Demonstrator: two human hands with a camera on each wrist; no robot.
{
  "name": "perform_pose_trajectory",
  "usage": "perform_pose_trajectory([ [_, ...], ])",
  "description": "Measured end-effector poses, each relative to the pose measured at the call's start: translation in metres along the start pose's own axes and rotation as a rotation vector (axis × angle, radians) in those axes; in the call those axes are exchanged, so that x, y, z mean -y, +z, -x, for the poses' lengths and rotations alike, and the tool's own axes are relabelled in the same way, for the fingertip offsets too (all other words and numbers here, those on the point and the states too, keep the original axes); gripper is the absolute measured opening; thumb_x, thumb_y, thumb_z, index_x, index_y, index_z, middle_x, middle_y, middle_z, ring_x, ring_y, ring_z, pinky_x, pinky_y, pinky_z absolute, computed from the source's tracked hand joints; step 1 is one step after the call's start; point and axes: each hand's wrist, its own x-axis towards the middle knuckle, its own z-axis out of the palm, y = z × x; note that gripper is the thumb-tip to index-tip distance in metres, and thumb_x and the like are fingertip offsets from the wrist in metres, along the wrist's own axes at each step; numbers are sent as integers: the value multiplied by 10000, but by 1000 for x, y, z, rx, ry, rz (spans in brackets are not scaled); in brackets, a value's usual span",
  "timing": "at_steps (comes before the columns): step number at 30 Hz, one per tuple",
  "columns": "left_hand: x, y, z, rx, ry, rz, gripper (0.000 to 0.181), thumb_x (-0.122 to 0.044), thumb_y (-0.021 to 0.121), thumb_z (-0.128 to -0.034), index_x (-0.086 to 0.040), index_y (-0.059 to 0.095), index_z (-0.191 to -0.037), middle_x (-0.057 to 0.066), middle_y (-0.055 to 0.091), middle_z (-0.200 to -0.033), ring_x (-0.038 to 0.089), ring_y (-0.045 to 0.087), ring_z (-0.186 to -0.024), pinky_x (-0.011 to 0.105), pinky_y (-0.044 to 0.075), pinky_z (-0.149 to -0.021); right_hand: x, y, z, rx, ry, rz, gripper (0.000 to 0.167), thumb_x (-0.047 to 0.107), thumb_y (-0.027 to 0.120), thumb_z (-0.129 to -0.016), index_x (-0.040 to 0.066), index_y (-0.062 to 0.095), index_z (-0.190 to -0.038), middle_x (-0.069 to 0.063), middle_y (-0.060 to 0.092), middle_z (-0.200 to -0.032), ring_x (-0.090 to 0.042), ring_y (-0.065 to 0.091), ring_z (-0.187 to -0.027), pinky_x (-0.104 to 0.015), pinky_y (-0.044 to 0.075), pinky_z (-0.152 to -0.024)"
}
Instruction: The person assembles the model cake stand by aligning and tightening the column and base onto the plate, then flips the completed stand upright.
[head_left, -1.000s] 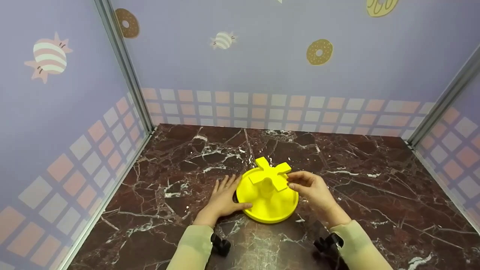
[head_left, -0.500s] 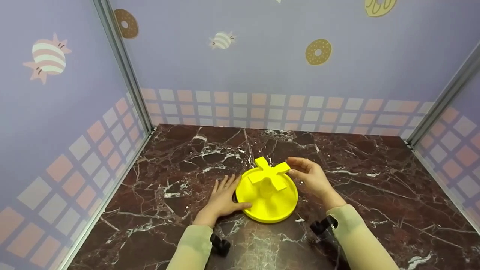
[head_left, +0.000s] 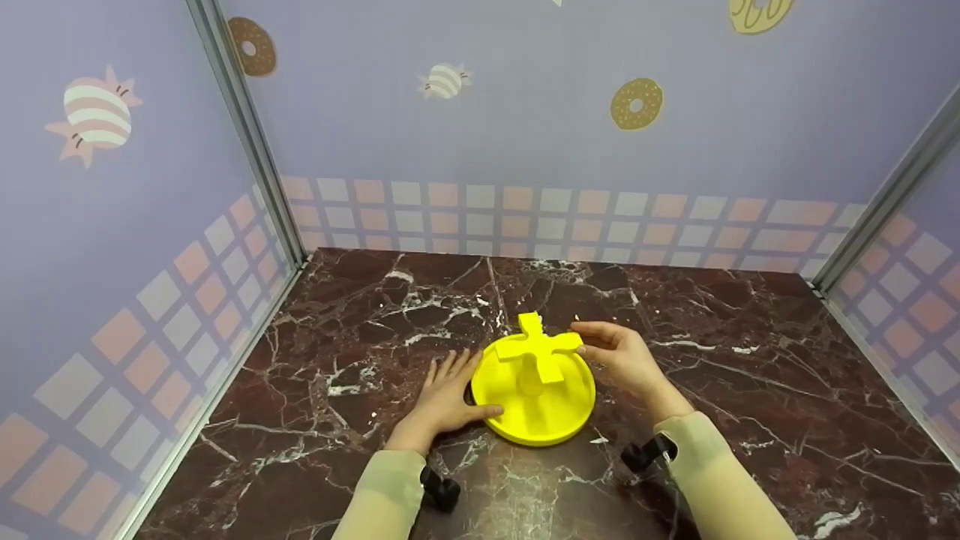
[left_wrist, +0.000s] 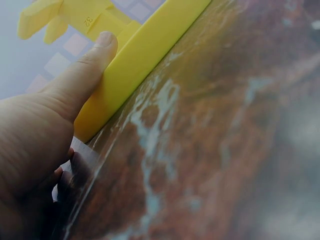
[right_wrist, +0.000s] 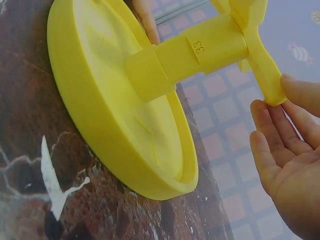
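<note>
A shallow yellow round base (head_left: 536,431) stands on the table, with an upright post (right_wrist: 180,60) at its middle. On top of the post sits a yellow cross-shaped handle (head_left: 541,347) with blunt arms. My left hand (head_left: 444,401) holds the base's left side, its thumb over the rim (left_wrist: 135,70) and its fingers along the outside. At the right, my right hand (head_left: 622,356) pinches the tip of one handle arm (right_wrist: 270,85) between thumb and fingertips. Raised numbers show on the post, 33 in the right wrist view and 32 in the left wrist view.
The dark red marbled table (head_left: 375,330) is enclosed by lilac walls (head_left: 525,135) printed with sweets and checks. Metal posts (head_left: 251,142) stand in the corners. A black camera mount (head_left: 441,489) sits at each wrist.
The cross-shaped handle has turned clockwise as seen from above. My right hand moved away from me to another handle arm, then came slightly back. The left hand and base stay in place.
</note>
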Motion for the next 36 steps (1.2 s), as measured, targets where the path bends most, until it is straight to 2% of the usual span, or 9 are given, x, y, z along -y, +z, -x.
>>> perform_pose_trajectory([
  [4, 1, 0, 0, 2, 4, -4, 1100, -708, 713, -826, -192, 219, -1662, 152, 190, -1725, 396, 95, -1614, 613, -21, -1310, 0, 1, 4, 1, 25, 29, 456, 4, 688, -949, -42, 604, -1395, -248, 640, -1371, -68, 686, -951, -271, 619, -773],
  [8, 1, 1, 0, 5, 4, -3, 1098, -703, 717, -827, -192, 219, -1662, 158, 189, -1725, 398, 94, -1614, 615, -20, -1310, 1, 3, 10, 0, 11, 53, 452, -2, 712, -927, -47, 624, -1368, -246, 671, -1314, -87, 643, -838, -238, 562, -661],
  [13, 1, 1, -1, -2, 11, -14, 1110, -704, 722, -822, -170, 225, -1659, 181, 199, -1718, 411, 106, -1609, 624, -5, -1308, 1, 6, 18, -30, -15, 102, 430, 0, 737, -911, -50, 650, -1329, -238, 687, -1291, -165, 707, -967, -200, 596, -758],
  [15, 1, 2, -1, -3, 9, -19, 1109, -709, 717, -822, -173, 226, -1659, 179, 201, -1718, 410, 106, -1609, 623, -4, -1308, 1, 9, 21, -39, -17, 101, 425, 0, 746, -906, -52, 656, -1318, -237, 685, -1294, -214, 715, -1042, -209, 609, -817],
  [18, 1, 2, -1, -3, 5, -23, 1105, -713, 712, -824, -174, 229, -1658, 175, 198, -1719, 406, 104, -1610, 620, -5, -1309, 1, 13, 26, -54, -15, 84, 417, 2, 762, -895, -41, 670, -1299, -230, 684, -1296, -230, 709, -1059, -219, 613, -841],
  [25, 1, 1, -1, -8, 6, -7, 1101, -699, 719, -829, -160, 233, -1657, 176, 197, -1720, 406, 105, -1610, 620, 2, -1310, -1, 20, 32, -46, -57, 10, 432, -21, 778, -872, -92, 653, -1280, -269, 663, -1298, -48, 697, -1010, -205, 605, -890],
  [31, 2, 1, -1, 1, 1, -13, 1112, -715, 713, -822, -170, 224, -1660, 155, 189, -1726, 392, 94, -1615, 610, -18, -1312, -3, 20, 34, -24, -117, 42, 434, 0, 788, -872, -103, 654, -1272, -295, 655, -1301, -18, 708, -986, -207, 610, -888],
  [36, 1, 0, -1, 1, 1, -8, 1108, -705, 718, -826, -175, 220, -1661, 155, 187, -1726, 393, 90, -1615, 609, -21, -1312, -1, 23, 35, -18, -119, 25, 416, 0, 787, -872, -105, 660, -1253, -290, 666, -1274, -24, 707, -991, -214, 613, -890],
])
